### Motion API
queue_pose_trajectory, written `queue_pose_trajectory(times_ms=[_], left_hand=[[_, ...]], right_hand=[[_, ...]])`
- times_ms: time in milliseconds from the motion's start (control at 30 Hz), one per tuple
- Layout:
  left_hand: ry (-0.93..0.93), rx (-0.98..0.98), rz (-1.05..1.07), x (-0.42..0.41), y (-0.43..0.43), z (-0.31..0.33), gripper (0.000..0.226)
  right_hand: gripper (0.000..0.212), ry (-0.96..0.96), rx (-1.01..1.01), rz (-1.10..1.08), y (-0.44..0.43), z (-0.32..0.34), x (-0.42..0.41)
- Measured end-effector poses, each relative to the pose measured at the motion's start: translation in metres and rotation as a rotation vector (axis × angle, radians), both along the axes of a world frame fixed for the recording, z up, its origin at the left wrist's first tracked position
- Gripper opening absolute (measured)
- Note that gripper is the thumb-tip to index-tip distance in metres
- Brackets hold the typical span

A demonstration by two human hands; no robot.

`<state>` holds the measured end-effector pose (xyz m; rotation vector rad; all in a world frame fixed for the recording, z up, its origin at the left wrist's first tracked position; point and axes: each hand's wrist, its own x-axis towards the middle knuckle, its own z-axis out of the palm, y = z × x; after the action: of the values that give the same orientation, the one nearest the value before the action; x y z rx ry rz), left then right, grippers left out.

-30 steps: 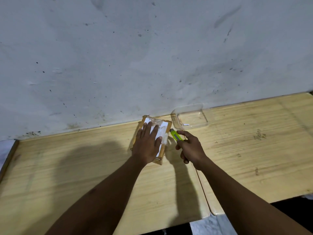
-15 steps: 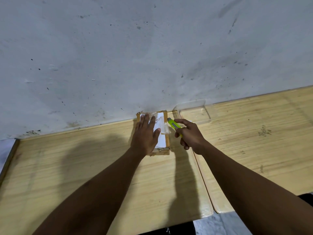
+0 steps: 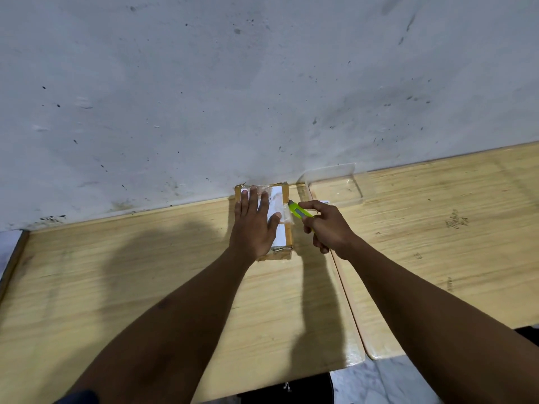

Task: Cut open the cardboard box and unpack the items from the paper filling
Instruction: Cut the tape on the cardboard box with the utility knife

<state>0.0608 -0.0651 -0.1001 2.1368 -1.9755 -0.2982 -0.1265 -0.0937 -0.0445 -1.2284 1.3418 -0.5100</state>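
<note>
- Head view: a small cardboard box [image 3: 280, 217] lies flat on a wooden table [image 3: 145, 272], its far end against a grey, speckled wall [image 3: 233, 83].
- The left hand [image 3: 253, 225] presses palm-down on the box top, fingers spread and straight, gripping nothing; it covers most of a white label [image 3: 276, 204].
- The right hand [image 3: 328, 228] sits just right of the box, fingers curled tight round a yellow-green knife [image 3: 299, 212].
- The knife tip meets the box's right edge about midway along, where clear tape [image 3: 285, 217] wrinkles; whether a blade is out is hard to tell at this size.
- A clear plastic tray [image 3: 335, 182] stands by the wall, just beyond the right hand, across the seam between the table and a second table [image 3: 437, 243] butted against it.
- Both bare forearms reach in from the bottom edge, casting shadows over the wood.
- The box is shut, its tape in place along the top.
</note>
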Motion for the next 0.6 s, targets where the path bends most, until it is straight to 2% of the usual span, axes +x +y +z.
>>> queue_pose_trajectory(times_ms=[233, 600], left_hand=[[-0.014, 0.012, 0.027, -0.003, 0.0, 0.0, 0.065], [-0.044, 0.066, 0.023, -0.004, 0.0, 0.006, 0.065]], right_hand=[[0.039, 0.123, -0.008, 0.105, 0.008, 0.01, -0.009], [0.044, 0.45, -0.228, 0.312, 0.054, 0.03, 0.001]])
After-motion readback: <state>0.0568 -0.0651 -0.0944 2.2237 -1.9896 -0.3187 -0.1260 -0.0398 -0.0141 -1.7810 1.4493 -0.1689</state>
